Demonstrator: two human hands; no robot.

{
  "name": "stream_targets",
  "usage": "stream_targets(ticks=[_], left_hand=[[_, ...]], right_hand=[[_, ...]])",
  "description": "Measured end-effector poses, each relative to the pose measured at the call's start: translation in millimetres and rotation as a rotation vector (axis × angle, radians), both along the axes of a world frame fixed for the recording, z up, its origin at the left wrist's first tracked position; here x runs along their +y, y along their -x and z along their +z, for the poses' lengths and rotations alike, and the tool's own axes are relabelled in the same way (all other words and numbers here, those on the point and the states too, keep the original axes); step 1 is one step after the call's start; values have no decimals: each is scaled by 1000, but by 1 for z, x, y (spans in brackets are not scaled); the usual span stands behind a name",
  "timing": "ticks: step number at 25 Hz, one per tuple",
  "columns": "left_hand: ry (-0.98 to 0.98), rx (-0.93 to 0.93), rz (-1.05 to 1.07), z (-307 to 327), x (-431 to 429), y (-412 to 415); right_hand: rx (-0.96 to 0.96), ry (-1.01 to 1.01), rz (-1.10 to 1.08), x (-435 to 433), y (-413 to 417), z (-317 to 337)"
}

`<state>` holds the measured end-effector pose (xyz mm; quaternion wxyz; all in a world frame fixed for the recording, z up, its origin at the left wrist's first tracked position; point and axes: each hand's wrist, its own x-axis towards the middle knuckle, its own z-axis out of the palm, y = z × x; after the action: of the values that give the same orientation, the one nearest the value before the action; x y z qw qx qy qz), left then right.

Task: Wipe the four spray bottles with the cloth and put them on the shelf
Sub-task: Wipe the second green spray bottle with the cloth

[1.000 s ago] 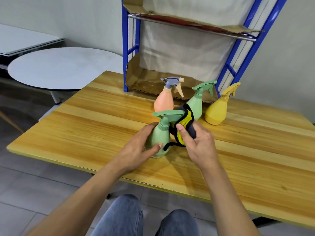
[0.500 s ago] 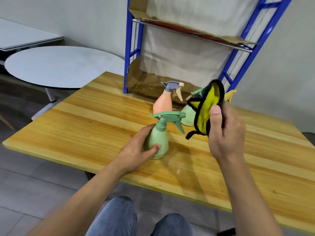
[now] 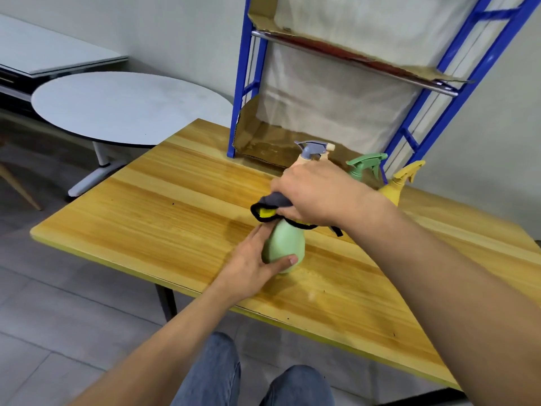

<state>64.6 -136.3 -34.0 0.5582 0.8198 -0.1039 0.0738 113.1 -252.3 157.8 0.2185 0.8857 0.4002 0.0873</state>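
- Here, the near green spray bottle [image 3: 283,249] stands upright on the wooden counter [image 3: 181,212], close to its front edge; only its smooth, pear-shaped plastic body shows, the trigger head hidden under cloth and hand.
- The left hand [image 3: 251,266] wraps the bottle's lower body, thumb across the front, fingers behind, so its grip is closed on it.
- The right hand [image 3: 314,197] presses the cloth [image 3: 270,207] down over the bottle's top, its grip closed around the bunched fabric; the cloth is soft, grey outside, yellow inside, with black edging, and most of it is covered by the palm.
- Half a second ago this hand held the cloth up in the air, clear of the bottle; now it sits on the sprayer head.
- Behind the right hand, the peach bottle shows only its grey trigger head [image 3: 313,149]; the second green bottle [image 3: 364,167] and the yellow bottle [image 3: 395,186] are partly blocked by the forearm.
- The blue metal shelf [image 3: 243,92] stands at the counter's far edge, lined with torn cardboard [image 3: 260,142], its top cut off.
- A round grey table [image 3: 123,104] sits off to the left.
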Motion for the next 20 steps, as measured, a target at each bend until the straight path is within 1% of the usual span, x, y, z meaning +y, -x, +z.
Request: stream_targets(ticks=[2, 4, 5, 7, 9, 11, 12, 15, 16, 17, 20], left_hand=[[11, -6, -24, 0, 3, 0], [21, -7, -37, -1, 3, 0], [14, -9, -37, 0, 2, -1], [-14, -21, -31, 0, 2, -1], [-21, -32, -30, 0, 2, -1], [-18, -38, -38, 0, 2, -1], [-14, -43, -36, 0, 2, 0], [-22, -41, -11, -3, 0, -1], [-11, -32, -17, -3, 0, -2], [6, -27, -28, -4, 1, -2], [26, -22, -52, -7, 3, -3]], right_hand=[[-90, 27, 70, 1, 2, -7], [-126, 1, 101, -6, 5, -8], [-132, -41, 89, -8, 7, -8], [-134, -188, 35, -8, 11, -13], [-190, -347, 8, -7, 13, -13], [-239, -439, -14, -18, 14, 0], [-219, -417, -25, -28, 14, 9], [-9, -182, -37, -51, 21, 18], [36, -138, -52, -54, 23, 13], [57, -150, -52, -55, 23, 8], [50, -316, -22, -53, 16, -4]])
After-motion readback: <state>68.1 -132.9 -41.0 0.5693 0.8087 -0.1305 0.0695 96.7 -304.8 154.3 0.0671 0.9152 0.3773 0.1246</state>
